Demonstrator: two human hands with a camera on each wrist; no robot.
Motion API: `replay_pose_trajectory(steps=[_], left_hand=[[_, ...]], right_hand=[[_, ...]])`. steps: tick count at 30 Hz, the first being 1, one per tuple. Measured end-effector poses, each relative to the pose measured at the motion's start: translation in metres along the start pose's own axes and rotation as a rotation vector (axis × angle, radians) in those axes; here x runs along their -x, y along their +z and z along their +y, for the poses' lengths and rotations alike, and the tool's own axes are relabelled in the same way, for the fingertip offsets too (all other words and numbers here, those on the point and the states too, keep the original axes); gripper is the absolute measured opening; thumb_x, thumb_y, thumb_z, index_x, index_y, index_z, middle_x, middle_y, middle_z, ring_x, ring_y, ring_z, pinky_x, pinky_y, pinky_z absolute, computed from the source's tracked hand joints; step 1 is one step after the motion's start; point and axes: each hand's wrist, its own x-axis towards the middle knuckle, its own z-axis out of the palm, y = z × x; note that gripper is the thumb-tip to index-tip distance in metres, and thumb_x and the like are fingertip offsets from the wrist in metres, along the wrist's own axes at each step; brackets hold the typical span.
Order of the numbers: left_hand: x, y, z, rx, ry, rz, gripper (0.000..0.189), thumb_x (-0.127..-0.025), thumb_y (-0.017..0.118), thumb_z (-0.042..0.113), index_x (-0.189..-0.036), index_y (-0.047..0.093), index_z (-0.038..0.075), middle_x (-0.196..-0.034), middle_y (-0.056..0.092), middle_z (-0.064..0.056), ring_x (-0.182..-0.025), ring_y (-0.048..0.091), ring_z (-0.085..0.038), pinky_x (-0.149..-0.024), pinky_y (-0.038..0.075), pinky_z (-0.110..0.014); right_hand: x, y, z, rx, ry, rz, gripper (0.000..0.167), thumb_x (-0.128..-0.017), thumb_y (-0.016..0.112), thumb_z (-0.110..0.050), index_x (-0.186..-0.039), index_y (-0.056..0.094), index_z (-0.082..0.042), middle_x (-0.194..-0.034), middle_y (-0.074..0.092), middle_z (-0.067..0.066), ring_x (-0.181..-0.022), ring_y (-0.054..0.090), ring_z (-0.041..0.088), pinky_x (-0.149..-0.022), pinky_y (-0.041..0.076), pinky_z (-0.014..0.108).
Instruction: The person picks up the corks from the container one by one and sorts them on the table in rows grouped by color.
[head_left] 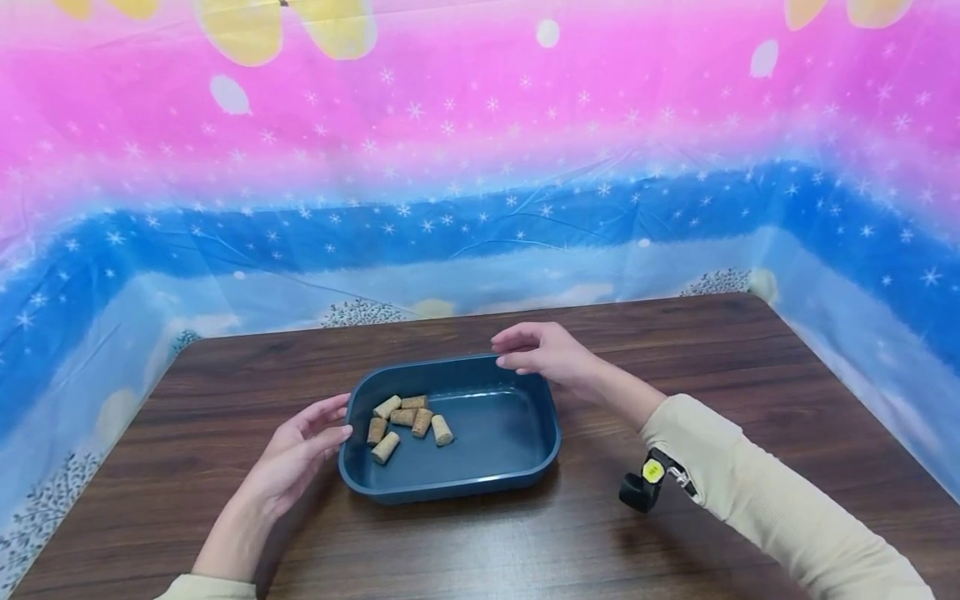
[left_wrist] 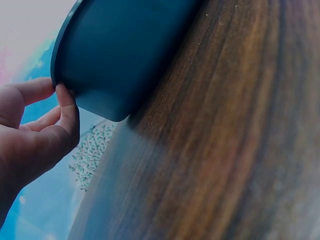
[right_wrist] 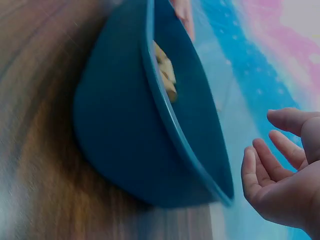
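A dark blue, round-cornered plastic tub stands on the table, with several cork stoppers lying loosely together in its left part. At the tub's left end, my left hand pinches the rim between thumb and fingers; the left wrist view shows this hand from the outer side of the wall. Beside the far right corner is my right hand. Seen from the right wrist, that hand has loosely bent fingers, apart from the tub's wall, and holds nothing.
The dark wooden table reaches back to a pink and blue patterned cloth, which hangs along the back and both sides. A black strap with a yellow tag is on the right sleeve.
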Motion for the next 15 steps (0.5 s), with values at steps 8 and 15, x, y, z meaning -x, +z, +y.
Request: replay_pose_trajectory(steps=[8, 15], left_hand=[[-0.001, 0.001, -0.001, -0.002, -0.012, 0.004, 0.060, -0.098, 0.056, 0.009, -0.148, 0.027, -0.004, -0.140, 0.034, -0.020, -0.106, 0.055, -0.009, -0.090, 0.046, -0.020], [0.000, 0.001, 0.000, 0.001, -0.014, -0.001, 0.061, -0.098, 0.057, 0.010, -0.149, 0.027, -0.003, -0.141, 0.033, -0.020, -0.108, 0.055, -0.010, -0.091, 0.046, -0.020]], right_hand=[[-0.006, 0.036, -0.007, 0.064, 0.034, -0.088, 0.034, -0.090, 0.067, -0.006, -0.122, 0.062, 0.001, -0.120, 0.062, 0.016, -0.105, 0.060, 0.020, -0.090, 0.050, 0.038], [-0.008, 0.055, -0.018, 0.052, 0.090, -0.142, 0.034, -0.089, 0.068, -0.005, -0.122, 0.062, 0.000, -0.121, 0.062, 0.015, -0.104, 0.060, 0.020, -0.092, 0.048, 0.039]])
